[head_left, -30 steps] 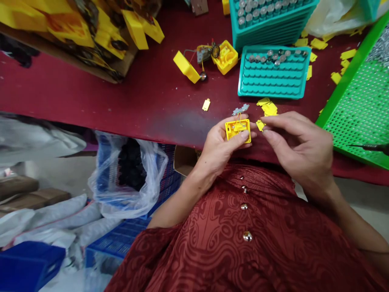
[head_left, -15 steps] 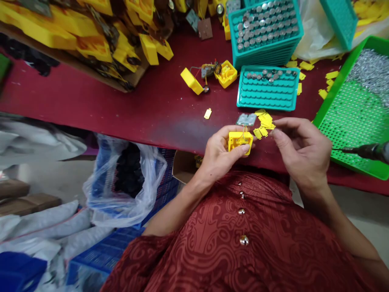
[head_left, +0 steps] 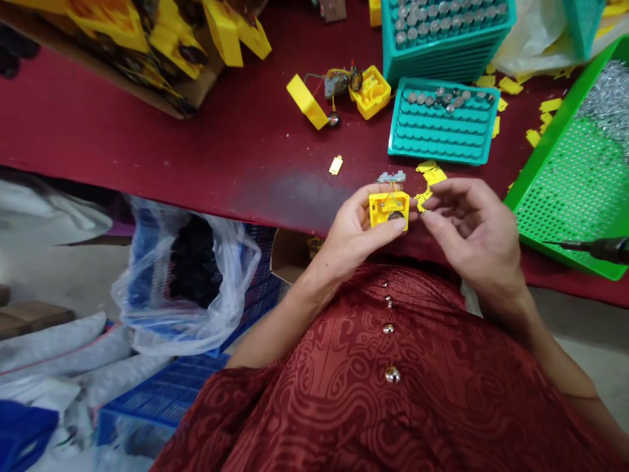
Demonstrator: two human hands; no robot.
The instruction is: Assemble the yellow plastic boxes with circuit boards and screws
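Note:
My left hand [head_left: 351, 226] grips a small yellow plastic casing [head_left: 377, 213], open side up, its thumb across the lower edge. Inside the casing a dark round part [head_left: 394, 216] shows beside the thumb tip. Thin wires run from the casing to a grey plate-like part [head_left: 392, 177] just beyond it. To the right is my right hand [head_left: 474, 223], its fingers loosely curled and thumb and forefinger apart. Beside those fingertips lies a small pile of flat yellow tabs [head_left: 434, 176], partly hidden by the hand. One single yellow tab [head_left: 336, 165] lies further left.
Beyond my hands sit a teal tray [head_left: 445, 141] with silver button cells and a stack of teal trays [head_left: 442, 62]. A wired yellow casing [head_left: 371, 93] lies left of them. At right, a green basket [head_left: 555, 203] holds metal pieces; a dark pointed tool [head_left: 609, 249] crosses it.
The dark round part now shows inside the casing. My right hand has come closer to the casing. The whole scene has shifted as the head moved.

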